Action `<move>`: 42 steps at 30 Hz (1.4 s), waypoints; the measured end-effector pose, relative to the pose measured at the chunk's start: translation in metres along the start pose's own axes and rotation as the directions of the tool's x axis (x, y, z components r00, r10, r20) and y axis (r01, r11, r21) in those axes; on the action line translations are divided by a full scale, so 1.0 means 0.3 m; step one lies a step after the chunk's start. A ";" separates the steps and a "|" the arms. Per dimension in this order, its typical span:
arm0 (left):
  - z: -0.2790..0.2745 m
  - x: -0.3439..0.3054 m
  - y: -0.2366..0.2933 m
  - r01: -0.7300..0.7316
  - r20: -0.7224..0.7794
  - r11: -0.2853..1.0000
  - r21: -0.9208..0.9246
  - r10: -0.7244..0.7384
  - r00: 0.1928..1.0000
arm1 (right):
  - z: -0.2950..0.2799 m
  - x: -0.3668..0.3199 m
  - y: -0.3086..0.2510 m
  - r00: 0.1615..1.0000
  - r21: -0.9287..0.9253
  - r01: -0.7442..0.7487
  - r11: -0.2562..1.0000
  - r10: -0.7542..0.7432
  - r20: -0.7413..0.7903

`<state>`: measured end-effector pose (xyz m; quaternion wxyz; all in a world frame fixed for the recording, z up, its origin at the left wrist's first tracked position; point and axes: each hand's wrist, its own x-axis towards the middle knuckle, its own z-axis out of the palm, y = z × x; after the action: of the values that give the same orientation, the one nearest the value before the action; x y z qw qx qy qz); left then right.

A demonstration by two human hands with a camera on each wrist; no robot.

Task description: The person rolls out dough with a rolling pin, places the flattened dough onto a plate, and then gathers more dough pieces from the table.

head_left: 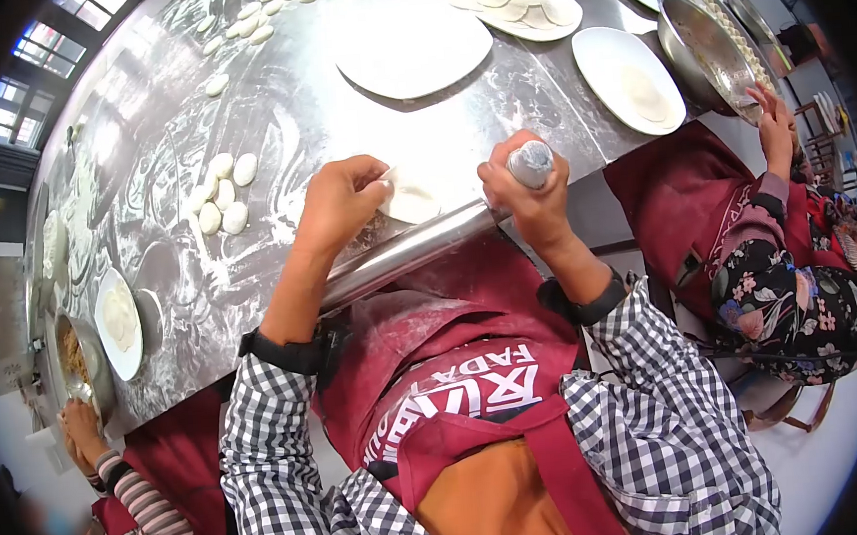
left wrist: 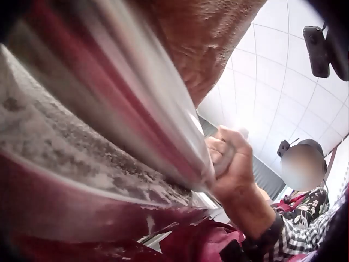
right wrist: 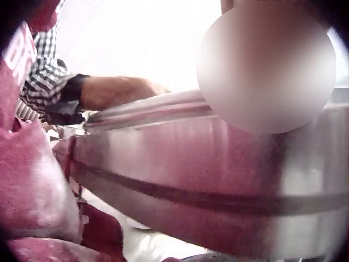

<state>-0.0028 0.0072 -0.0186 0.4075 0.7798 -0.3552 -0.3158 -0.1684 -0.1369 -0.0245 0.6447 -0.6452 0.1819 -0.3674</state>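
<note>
My left hand (head_left: 344, 202) pinches the edge of a thin round dough wrapper (head_left: 412, 199) near the table's front edge. My right hand (head_left: 532, 189) grips a short rolling pin (head_left: 532, 164), its floury rounded end pointing up toward the head camera. A gap of table separates the pin from the wrapper. In the left wrist view, my right hand (left wrist: 234, 164) shows curled beyond the metal table edge (left wrist: 158, 103). That edge hides most of my left hand in the right wrist view. Small dough pieces (head_left: 225, 190) lie left of my left hand.
A large white plate (head_left: 413, 45) stands ahead of my hands. Another plate (head_left: 629, 79) with wrappers sits to the right, near a metal bowl (head_left: 706, 49) touched by a neighbour's hand (head_left: 779, 129). Left are a wrapper plate (head_left: 117, 324), a filling bowl (head_left: 97, 360) and another person's hand (head_left: 82, 431).
</note>
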 end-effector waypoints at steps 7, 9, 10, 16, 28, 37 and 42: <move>0.026 0.000 0.060 -0.105 -0.146 0.960 0.259 0.147 0.978 | 0.149 0.213 0.076 0.991 -0.059 0.120 0.991 -0.122 -0.045; 0.027 0.008 0.051 -0.075 -0.169 0.962 0.264 0.122 0.978 | 0.141 0.196 0.081 0.990 -0.044 0.121 0.992 -0.124 -0.062; 0.026 0.009 0.051 -0.077 -0.147 0.956 0.283 0.123 0.981 | 0.129 0.182 0.080 0.990 -0.039 0.123 0.992 -0.125 -0.066; -0.010 -0.012 0.023 -0.069 -0.010 0.933 0.353 0.077 0.997 | -0.008 -0.006 0.011 1.000 -0.001 -0.001 1.000 0.001 0.002; -0.014 -0.056 -0.001 -0.132 -0.058 0.860 0.493 0.184 0.981 | 0.009 0.008 0.024 0.999 0.019 0.034 0.999 -0.034 -0.010; 0.017 -0.048 0.020 -0.085 -0.165 0.968 0.235 0.126 0.978 | 0.089 0.125 0.084 0.994 -0.081 0.096 0.992 -0.100 -0.041; 0.027 -0.044 0.012 0.010 -0.136 0.956 0.293 0.032 0.990 | 0.099 0.116 0.051 0.992 -0.049 0.096 0.994 -0.100 -0.074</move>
<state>-0.0177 0.0130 -0.0165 0.3130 0.8496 -0.3731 -0.2023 -0.1205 -0.1423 -0.0281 0.6036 -0.6532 0.1829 -0.4189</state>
